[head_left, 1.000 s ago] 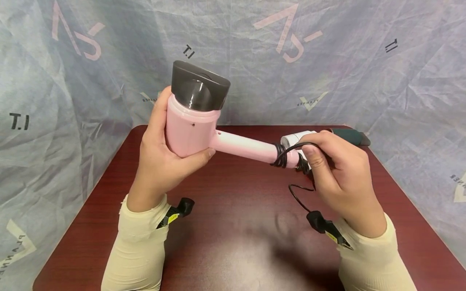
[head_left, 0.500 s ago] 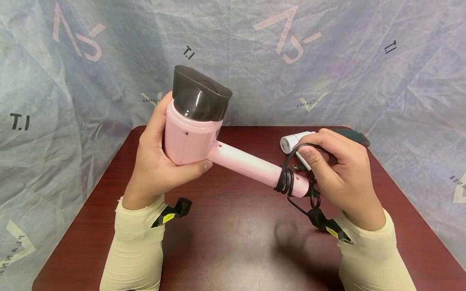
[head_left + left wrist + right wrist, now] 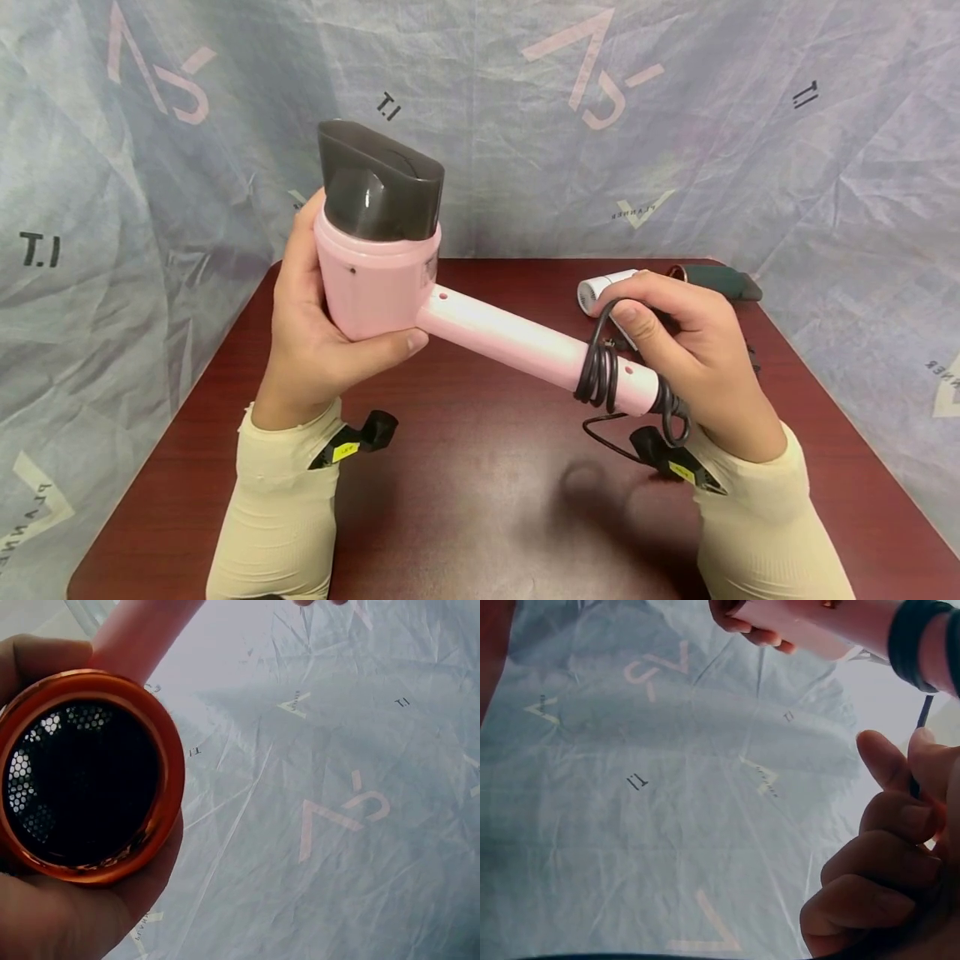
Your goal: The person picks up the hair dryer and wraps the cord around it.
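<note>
A pink hair dryer (image 3: 378, 287) with a dark nozzle (image 3: 382, 183) is held up above the table, nozzle upward. My left hand (image 3: 318, 333) grips its round body from the left, thumb across the lower front. In the left wrist view, the mesh air inlet (image 3: 90, 780) with its copper-coloured ring faces the camera. The handle slopes down to the right, with several turns of black cord (image 3: 597, 375) round its lower end. My right hand (image 3: 697, 358) pinches a length of that cord between thumb and forefinger; its other fingers are curled in the right wrist view.
Behind my right hand, a white hair dryer (image 3: 603, 290) lies on the dark red table (image 3: 480, 500), partly hidden. A dark green hair dryer (image 3: 716, 282) lies at the back right corner. A printed grey cloth (image 3: 480, 167) hangs around the table.
The pink hair dryer has shifted left overall, and its handle end has tilted downward. My right hand moved slightly left, still pinching the cord, and the green hair dryer shows more.
</note>
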`<act>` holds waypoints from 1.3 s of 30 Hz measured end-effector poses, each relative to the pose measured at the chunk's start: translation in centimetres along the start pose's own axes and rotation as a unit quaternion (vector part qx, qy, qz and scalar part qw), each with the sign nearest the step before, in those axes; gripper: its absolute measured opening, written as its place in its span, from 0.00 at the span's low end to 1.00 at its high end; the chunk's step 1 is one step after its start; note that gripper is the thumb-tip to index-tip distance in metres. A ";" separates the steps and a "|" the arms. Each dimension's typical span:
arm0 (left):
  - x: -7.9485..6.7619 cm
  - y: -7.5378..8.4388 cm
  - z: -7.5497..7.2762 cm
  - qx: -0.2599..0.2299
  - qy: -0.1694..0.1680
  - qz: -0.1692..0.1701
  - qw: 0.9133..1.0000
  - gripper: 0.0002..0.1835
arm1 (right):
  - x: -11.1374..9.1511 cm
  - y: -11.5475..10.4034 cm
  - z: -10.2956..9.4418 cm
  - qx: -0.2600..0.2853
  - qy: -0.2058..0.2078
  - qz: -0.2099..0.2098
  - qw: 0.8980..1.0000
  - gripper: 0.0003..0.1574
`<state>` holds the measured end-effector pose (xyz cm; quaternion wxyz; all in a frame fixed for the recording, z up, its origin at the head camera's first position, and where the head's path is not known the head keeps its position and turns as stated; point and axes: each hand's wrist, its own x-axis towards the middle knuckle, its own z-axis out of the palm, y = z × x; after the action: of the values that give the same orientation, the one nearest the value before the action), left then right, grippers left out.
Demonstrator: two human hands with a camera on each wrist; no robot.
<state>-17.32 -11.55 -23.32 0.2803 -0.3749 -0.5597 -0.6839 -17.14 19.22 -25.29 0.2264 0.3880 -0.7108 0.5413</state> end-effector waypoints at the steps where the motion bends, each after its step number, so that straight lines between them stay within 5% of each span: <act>1: 0.0 0.0 0.0 -0.002 0.004 0.002 1.000 0.53 | 0.0 0.1 0.0 -0.004 -0.007 0.004 1.000 0.12; 9: 0.1 -0.2 0.1 -0.016 0.031 -0.001 0.999 0.52 | 0.3 -0.5 0.7 -0.024 -0.062 0.027 0.997 0.16; 12: 0.1 -0.1 0.2 -0.016 0.045 -0.001 0.999 0.52 | 0.2 0.1 0.7 -0.071 -0.072 0.017 0.995 0.16; 21: 0.3 -0.2 0.8 -0.046 0.101 0.018 0.994 0.49 | -0.6 1.4 1.6 -0.129 -0.052 0.054 0.989 0.06; 27: 0.5 -0.2 1.0 -0.047 0.125 0.012 0.991 0.48 | 0.3 1.3 2.6 -0.076 -0.057 -0.028 0.995 0.10; 35: 0.5 0.1 1.2 -0.027 0.136 0.012 0.990 0.48 | -0.6 0.6 2.8 -0.216 -0.066 0.019 0.974 0.14; 39: 0.5 0.1 1.4 -0.017 0.147 0.020 0.989 0.48 | -0.6 0.3 2.8 -0.233 -0.080 0.042 0.968 0.12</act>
<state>-17.21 -10.21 -22.70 0.3665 -0.2857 -0.4935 -0.7352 -16.76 16.78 -26.80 0.2299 0.3358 -0.8490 0.3368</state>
